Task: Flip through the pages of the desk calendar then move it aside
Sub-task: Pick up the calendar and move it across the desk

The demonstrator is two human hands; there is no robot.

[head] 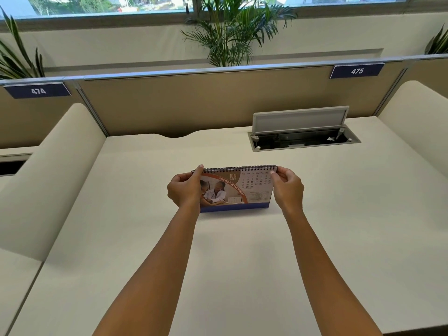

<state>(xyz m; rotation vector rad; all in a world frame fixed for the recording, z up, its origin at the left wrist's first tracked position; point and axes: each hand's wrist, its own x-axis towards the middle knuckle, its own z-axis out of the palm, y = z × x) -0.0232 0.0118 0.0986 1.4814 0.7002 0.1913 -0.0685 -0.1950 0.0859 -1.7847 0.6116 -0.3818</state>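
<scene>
A spiral-bound desk calendar (pixel 236 190) stands upright in the middle of the cream desk (pixel 242 263), showing its JUN page with a photo on the left and the date grid on the right. My left hand (pixel 185 190) grips the calendar's left end, fingers at the top corner by the spiral. At the right end, my right hand (pixel 287 187) pinches the top right corner near the binding. The calendar's blue base rests on the desk.
An open cable box (pixel 303 137) with its grey lid raised sits at the back right of the desk. A tan partition (pixel 194 103) with labels 474 and 475 runs behind. Curved cream dividers stand at left (pixel 53 170) and right (pixel 419 122).
</scene>
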